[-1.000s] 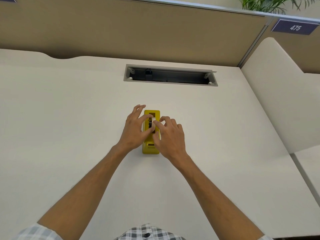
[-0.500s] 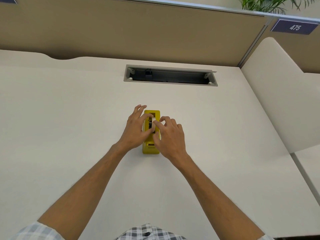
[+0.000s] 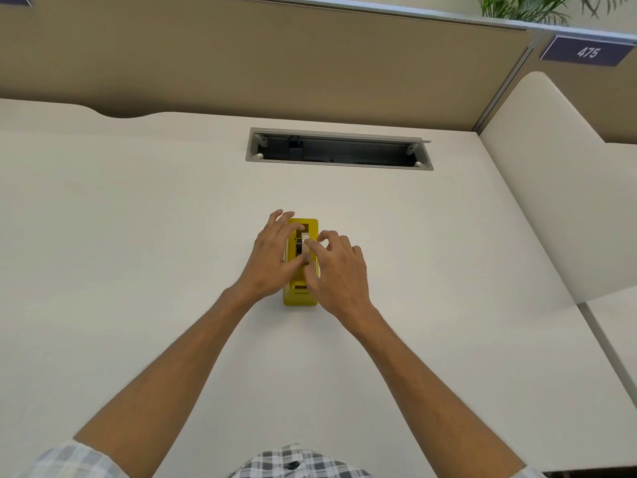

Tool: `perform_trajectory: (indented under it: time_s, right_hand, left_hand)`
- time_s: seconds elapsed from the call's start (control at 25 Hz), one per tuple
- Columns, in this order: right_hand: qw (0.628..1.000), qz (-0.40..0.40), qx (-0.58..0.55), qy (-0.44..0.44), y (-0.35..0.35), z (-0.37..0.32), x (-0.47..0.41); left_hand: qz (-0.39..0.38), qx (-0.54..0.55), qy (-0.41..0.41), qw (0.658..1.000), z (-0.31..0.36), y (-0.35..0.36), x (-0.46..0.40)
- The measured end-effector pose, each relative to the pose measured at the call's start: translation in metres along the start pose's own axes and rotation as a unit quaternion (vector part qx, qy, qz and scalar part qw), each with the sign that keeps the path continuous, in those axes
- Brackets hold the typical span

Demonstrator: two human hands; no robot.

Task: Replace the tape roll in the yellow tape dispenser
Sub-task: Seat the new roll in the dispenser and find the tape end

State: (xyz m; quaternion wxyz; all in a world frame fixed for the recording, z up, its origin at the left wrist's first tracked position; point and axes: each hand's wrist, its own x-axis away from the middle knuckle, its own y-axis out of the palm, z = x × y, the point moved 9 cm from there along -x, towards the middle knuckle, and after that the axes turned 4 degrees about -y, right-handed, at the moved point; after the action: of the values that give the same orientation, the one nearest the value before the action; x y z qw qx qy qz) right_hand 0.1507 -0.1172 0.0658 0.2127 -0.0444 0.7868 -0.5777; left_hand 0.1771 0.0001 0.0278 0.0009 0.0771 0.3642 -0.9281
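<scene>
The yellow tape dispenser (image 3: 299, 294) lies in the middle of the cream desk (image 3: 138, 253), its cutter end towards me. A tape roll (image 3: 301, 246) with a black core sits in the dispenser's slot. My left hand (image 3: 272, 260) reaches in from the left, with thumb and forefinger pinching the roll. My right hand (image 3: 339, 274) comes from the right, its fingertips on the roll's other side and its thumb against the dispenser body. Both hands hide most of the dispenser's sides.
A grey cable tray opening (image 3: 339, 150) is set into the desk behind the dispenser. Tan partition panels (image 3: 275, 63) close off the back. A cream side panel (image 3: 558, 188) rises on the right, with a sign reading 475 (image 3: 587, 51) above it.
Both hands stay at the dispenser; the fingers have shifted only slightly on the roll. The dispenser has not moved.
</scene>
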Motion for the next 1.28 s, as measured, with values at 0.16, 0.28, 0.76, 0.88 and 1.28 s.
perform_trajectory:
  time_s: [0.16,0.28,0.76,0.88,1.28]
  right_hand:
    - [1.000,-0.002,-0.005,0.003,0.000,0.000,0.001]
    - [1.000,-0.005,0.002,0.002,0.000,-0.001,0.000]
    - [1.000,-0.013,-0.003,0.001,0.000,0.000,0.000]
    - [1.000,-0.012,-0.004,0.001,0.000,0.000,0.000]
    - [1.000,-0.018,-0.003,0.002,0.001,0.000,-0.001]
  left_hand:
    - [-0.021,-0.039,-0.012,0.999,-0.004,0.004,-0.002]
    - [-0.017,-0.024,-0.009,1.000,-0.003,0.002,-0.001]
    - [-0.014,-0.028,-0.010,0.999,-0.001,-0.001,0.000]
    - [0.002,-0.006,-0.003,1.000,-0.001,-0.003,0.002]
    - [-0.016,-0.001,-0.027,1.000,-0.009,0.002,-0.001]
